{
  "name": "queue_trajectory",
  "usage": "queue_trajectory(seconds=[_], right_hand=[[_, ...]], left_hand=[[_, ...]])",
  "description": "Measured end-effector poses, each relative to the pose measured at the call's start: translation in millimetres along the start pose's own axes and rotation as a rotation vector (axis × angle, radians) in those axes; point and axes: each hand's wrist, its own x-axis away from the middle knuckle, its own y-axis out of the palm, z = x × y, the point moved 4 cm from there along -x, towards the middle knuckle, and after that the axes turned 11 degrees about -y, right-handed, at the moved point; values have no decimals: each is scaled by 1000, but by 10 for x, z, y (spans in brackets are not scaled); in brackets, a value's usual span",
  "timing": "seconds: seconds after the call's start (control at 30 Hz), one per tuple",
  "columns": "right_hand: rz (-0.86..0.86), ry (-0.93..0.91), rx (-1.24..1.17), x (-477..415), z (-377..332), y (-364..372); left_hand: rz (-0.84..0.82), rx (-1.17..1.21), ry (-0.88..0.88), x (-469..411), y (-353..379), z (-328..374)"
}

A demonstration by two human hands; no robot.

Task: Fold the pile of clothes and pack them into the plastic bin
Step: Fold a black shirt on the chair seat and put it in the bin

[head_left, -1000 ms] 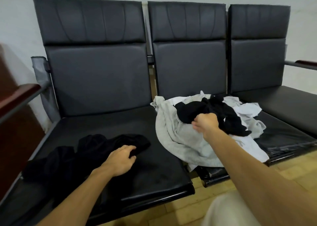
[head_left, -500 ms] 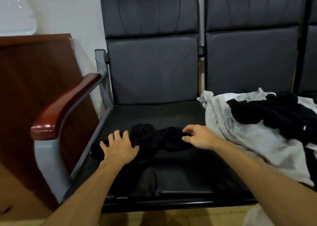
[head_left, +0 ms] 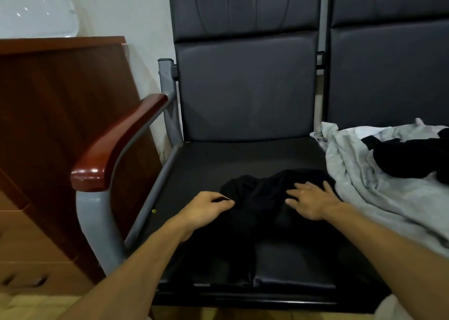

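Left hand now pinches black garment; right hand flattened (fingers spread).

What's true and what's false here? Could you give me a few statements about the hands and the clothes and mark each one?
1. The left hand pinches the edge of the black garment. True.
2. The right hand rests on the black garment with its fingers spread. True.
3. The black garment is folded into a neat square. False: it lies crumpled on the black seat.
4. The pile of grey and white clothes lies to the left of the black garment. False: it lies to the right of it, beside the right hand.
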Motion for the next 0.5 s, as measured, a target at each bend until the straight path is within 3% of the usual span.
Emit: queue_trajectory(seconds=[0.07, 0.1, 0.17, 0.23, 0.3, 0.4, 0.5], right_hand=[[79, 68, 14, 35, 111, -58], [155, 77, 12, 58, 127, -101], [385, 4, -80, 134, 54, -243], [512, -181, -301, 238, -153, -379], [379, -345, -517, 353, -437, -377], [120, -431, -470, 424, -731, -185], [211, -510, -338, 438, -758, -173]], left_hand=[[-185, 62, -27, 63, 108, 44], [-194, 118, -22, 62, 105, 65], [-66, 240, 1, 26, 14, 85], [154, 176, 15, -56, -111, 43], [235, 11, -7, -132, -146, -27], [-51, -18, -112, -87, 36, -106], [-183, -98, -79, 14, 192, -83]])
